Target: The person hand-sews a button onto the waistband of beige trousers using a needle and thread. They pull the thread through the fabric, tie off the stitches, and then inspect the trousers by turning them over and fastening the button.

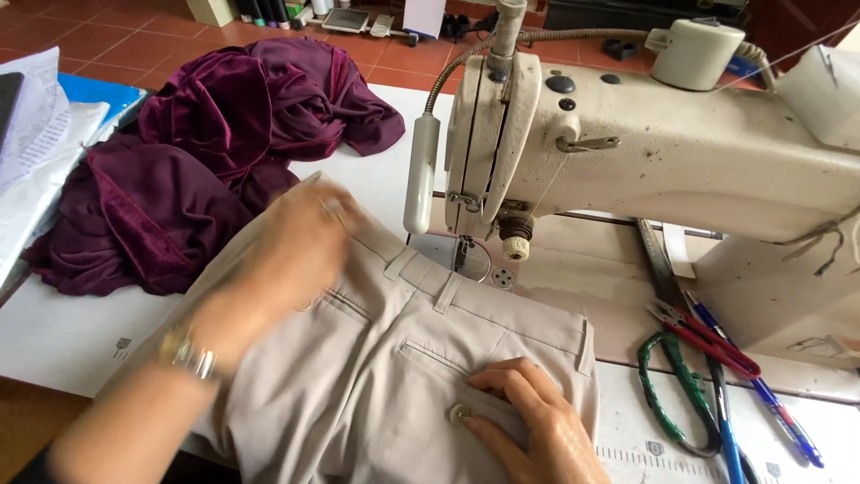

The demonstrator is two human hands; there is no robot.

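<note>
A pair of beige trousers [394,376] lies on the sewing table, waistband toward the needle of the cream sewing machine [681,152]. My left hand [296,251], blurred by motion, rests flat on the trousers near the waistband at the left, with a watch on its wrist. My right hand [537,421] presses flat on the back pocket, fingers beside the pocket's button [460,413]. Neither hand grips anything.
A heap of dark purple velvet fabric [197,152] sits at the table's far left. Green-handled scissors [681,394], small red snips [708,336] and blue pens [770,403] lie at the right by a metal ruler. Papers lie at the far left edge.
</note>
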